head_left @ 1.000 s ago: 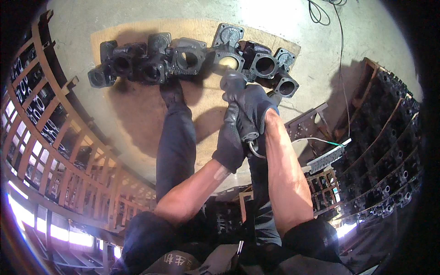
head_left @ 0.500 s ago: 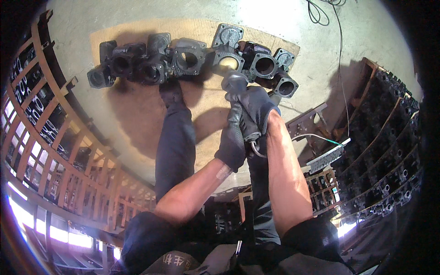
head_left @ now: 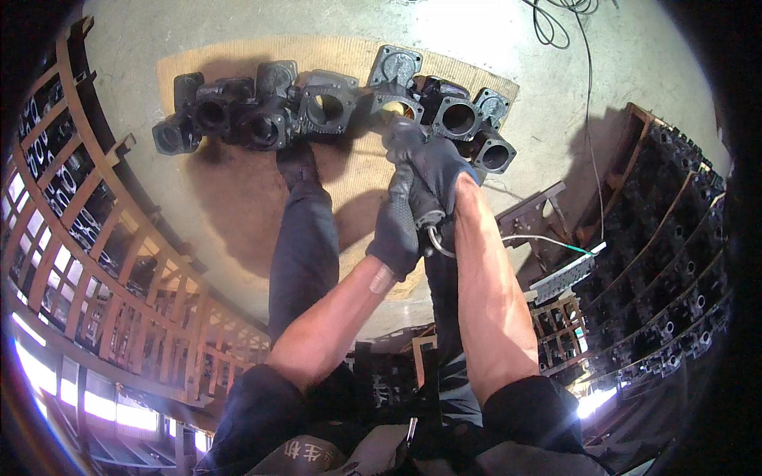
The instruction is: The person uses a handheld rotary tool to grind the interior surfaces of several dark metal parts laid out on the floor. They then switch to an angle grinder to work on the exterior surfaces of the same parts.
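Gripping a corded tool (head_left: pixel 429 210) with left hand (head_left: pixel 397 226) and right hand (head_left: pixel 436 164), I judge the twelve-o'clock casting (head_left: pixel 392 87) under way; whether the neighbouring castings (head_left: pixel 341 81) are done, I cannot tell.

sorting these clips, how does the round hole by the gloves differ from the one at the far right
Inside, the glove-side hole looks bright and yellowish, while the far-right hole is dark. The glove-side hole has its lower edge covered, close to the gloved right hand; the far-right hole shows whole, with no hand in front. Both are round and dark-rimmed.
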